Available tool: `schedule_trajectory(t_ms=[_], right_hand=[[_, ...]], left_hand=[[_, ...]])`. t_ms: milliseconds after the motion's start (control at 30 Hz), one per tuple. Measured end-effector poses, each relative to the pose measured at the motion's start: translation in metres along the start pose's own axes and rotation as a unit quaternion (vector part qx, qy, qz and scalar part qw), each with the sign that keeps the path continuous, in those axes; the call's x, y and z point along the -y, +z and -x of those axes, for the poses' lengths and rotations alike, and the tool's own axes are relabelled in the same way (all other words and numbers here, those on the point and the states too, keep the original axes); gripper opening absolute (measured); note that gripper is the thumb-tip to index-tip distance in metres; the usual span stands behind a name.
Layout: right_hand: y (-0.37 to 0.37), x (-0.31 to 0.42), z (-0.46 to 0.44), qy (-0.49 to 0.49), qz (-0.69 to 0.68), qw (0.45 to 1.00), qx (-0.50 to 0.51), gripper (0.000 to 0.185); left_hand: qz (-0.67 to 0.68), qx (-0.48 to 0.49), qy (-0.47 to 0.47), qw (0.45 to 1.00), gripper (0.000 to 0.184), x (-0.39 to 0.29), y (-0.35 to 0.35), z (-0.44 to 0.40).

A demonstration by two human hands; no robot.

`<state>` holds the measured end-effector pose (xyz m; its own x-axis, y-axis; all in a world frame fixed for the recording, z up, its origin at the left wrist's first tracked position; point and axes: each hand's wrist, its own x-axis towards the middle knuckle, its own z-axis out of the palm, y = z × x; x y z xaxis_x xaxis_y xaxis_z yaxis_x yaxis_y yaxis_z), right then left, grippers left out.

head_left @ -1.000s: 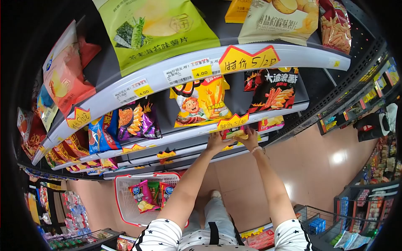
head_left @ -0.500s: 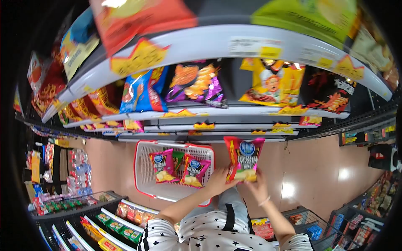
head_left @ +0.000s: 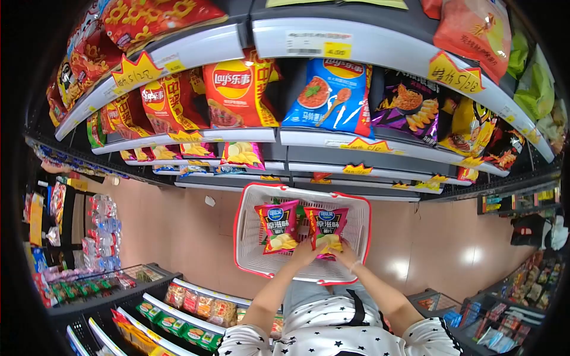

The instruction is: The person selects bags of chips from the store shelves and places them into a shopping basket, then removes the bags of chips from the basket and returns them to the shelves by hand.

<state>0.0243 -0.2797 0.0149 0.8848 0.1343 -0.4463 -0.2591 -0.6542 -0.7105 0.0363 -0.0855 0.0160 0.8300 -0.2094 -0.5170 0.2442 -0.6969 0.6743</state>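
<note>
Both my hands grip the lower edge of a pink bag of potato chips (head_left: 328,228) over the right half of a white shopping basket (head_left: 249,261) with a red rim. My left hand (head_left: 304,254) has its fingers at the bag's lower left corner. At the lower right corner, my right hand (head_left: 345,256) pinches the bag; a thin band circles that wrist. Another pink bag of potato chips (head_left: 278,230) leans in the left half of the basket. Behind the two bags a bit of green packaging shows. Whatever lies under the held bag is hidden.
Ahead rises a shelf unit (head_left: 332,140) with red chip bags (head_left: 233,95), a blue chip bag (head_left: 330,95) and a purple snack bag (head_left: 408,107). Behind me stands a lower rack of packaged food (head_left: 196,305). Bottled drinks (head_left: 102,231) are stacked at the left.
The held chip bag has moved from right of the basket to over its right half, lower down. My view has shifted left along the shelf, bringing red chip bags into sight.
</note>
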Motion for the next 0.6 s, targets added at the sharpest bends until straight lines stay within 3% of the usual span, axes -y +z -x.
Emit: schedule_trajectory(t_ms=[67,200,267,367,500,567,600], right_hand=[[0.012,-0.008,-0.017,0.033,0.101,0.988,0.112,0.070],[0.028,-0.009,-0.023,0.051,0.171,0.975,0.132,0.071],[0.024,-0.006,-0.022,0.112,0.173,0.970,0.128,0.071],[0.012,0.007,-0.015,0.118,0.178,0.967,0.142,0.072],[0.011,-0.008,-0.011,0.015,0.207,0.975,0.080,0.069],[-0.021,0.000,0.002,-0.034,0.212,0.976,0.042,0.066],[-0.046,0.008,0.009,-0.068,0.137,0.987,0.039,0.060]], left_hand=[[-0.009,0.052,-0.031,0.998,0.081,0.009,0.000,-0.012],[-0.076,0.032,-0.037,0.996,0.087,0.030,0.027,-0.025],[-0.081,-0.056,-0.070,0.993,0.093,0.018,0.030,-0.019],[-0.082,-0.030,-0.115,0.990,0.095,0.000,0.019,-0.009],[0.000,-0.162,-0.072,0.984,0.077,-0.025,-0.003,0.019],[0.003,-0.272,0.027,0.962,0.066,-0.026,-0.004,0.023],[0.003,-0.293,0.053,0.955,0.062,-0.040,-0.012,0.028]])
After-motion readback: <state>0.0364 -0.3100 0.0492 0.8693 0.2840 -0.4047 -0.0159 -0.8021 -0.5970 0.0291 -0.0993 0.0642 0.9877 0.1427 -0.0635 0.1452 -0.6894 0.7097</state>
